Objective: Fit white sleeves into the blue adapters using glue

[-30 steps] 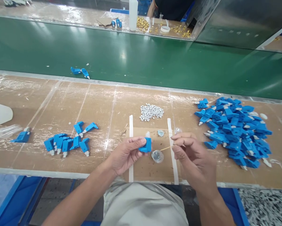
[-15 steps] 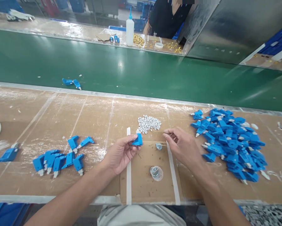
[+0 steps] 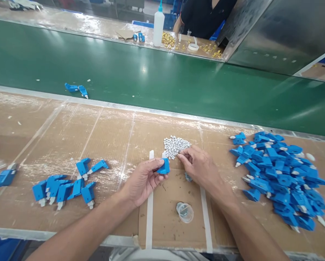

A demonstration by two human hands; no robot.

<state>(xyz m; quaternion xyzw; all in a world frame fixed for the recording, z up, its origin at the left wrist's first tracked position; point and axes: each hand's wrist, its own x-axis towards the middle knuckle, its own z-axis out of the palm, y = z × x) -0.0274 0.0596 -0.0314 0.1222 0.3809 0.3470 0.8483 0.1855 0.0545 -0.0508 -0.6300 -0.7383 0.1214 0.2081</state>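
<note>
My left hand (image 3: 144, 179) grips a blue plastic part (image 3: 164, 166) between thumb and fingers, just below a heap of small grey pieces (image 3: 175, 145). At the right edge of that heap is my right hand (image 3: 196, 161), thumb and forefinger pinched together; whatever lies between them is too small to make out. Partly hidden by the right hand is a bluish-grey blob (image 3: 188, 177) on the cardboard. A clear cup (image 3: 186, 213) with grey matter and a thin stick stands nearer to me.
Blue parts with pale tips lie in a large pile (image 3: 282, 174) at right and a smaller group (image 3: 63, 189) at left. Beyond the green belt (image 3: 151, 79) are a white bottle (image 3: 158, 29), gold pieces (image 3: 168, 40) and a person (image 3: 203, 18).
My right hand has moved left and forward to the edge of the grey heap, now partly covering the blob. My left hand still holds the blue part. The whole view has shifted slightly.
</note>
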